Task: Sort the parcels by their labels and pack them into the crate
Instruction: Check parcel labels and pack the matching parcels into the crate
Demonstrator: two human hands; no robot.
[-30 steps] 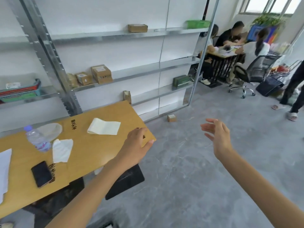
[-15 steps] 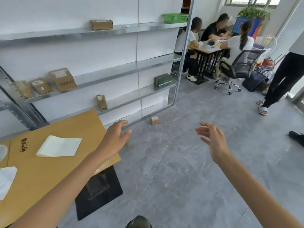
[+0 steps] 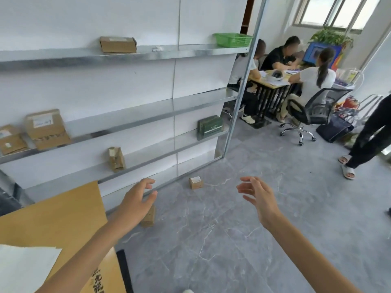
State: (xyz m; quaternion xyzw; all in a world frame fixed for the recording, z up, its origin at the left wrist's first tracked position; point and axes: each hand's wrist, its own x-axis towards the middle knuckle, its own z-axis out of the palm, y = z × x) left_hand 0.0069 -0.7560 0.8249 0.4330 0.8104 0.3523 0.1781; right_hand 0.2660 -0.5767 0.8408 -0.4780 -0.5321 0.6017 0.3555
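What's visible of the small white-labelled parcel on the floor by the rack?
The small parcel is a closed brown cardboard box with a white label on its top; the print is too small to read. It sits flat on the grey floor in front of the rack, by its bottom shelf. Nothing touches it: the left hand and right hand hover open, nearer the camera.

Office-cum-stockroom, metal shelving [image 3: 135, 115] with cardboard parcels [image 3: 47, 129], people seated round a table [image 3: 273, 82], swivel chair [image 3: 311, 111], grey tiled floor [image 3: 254, 240]
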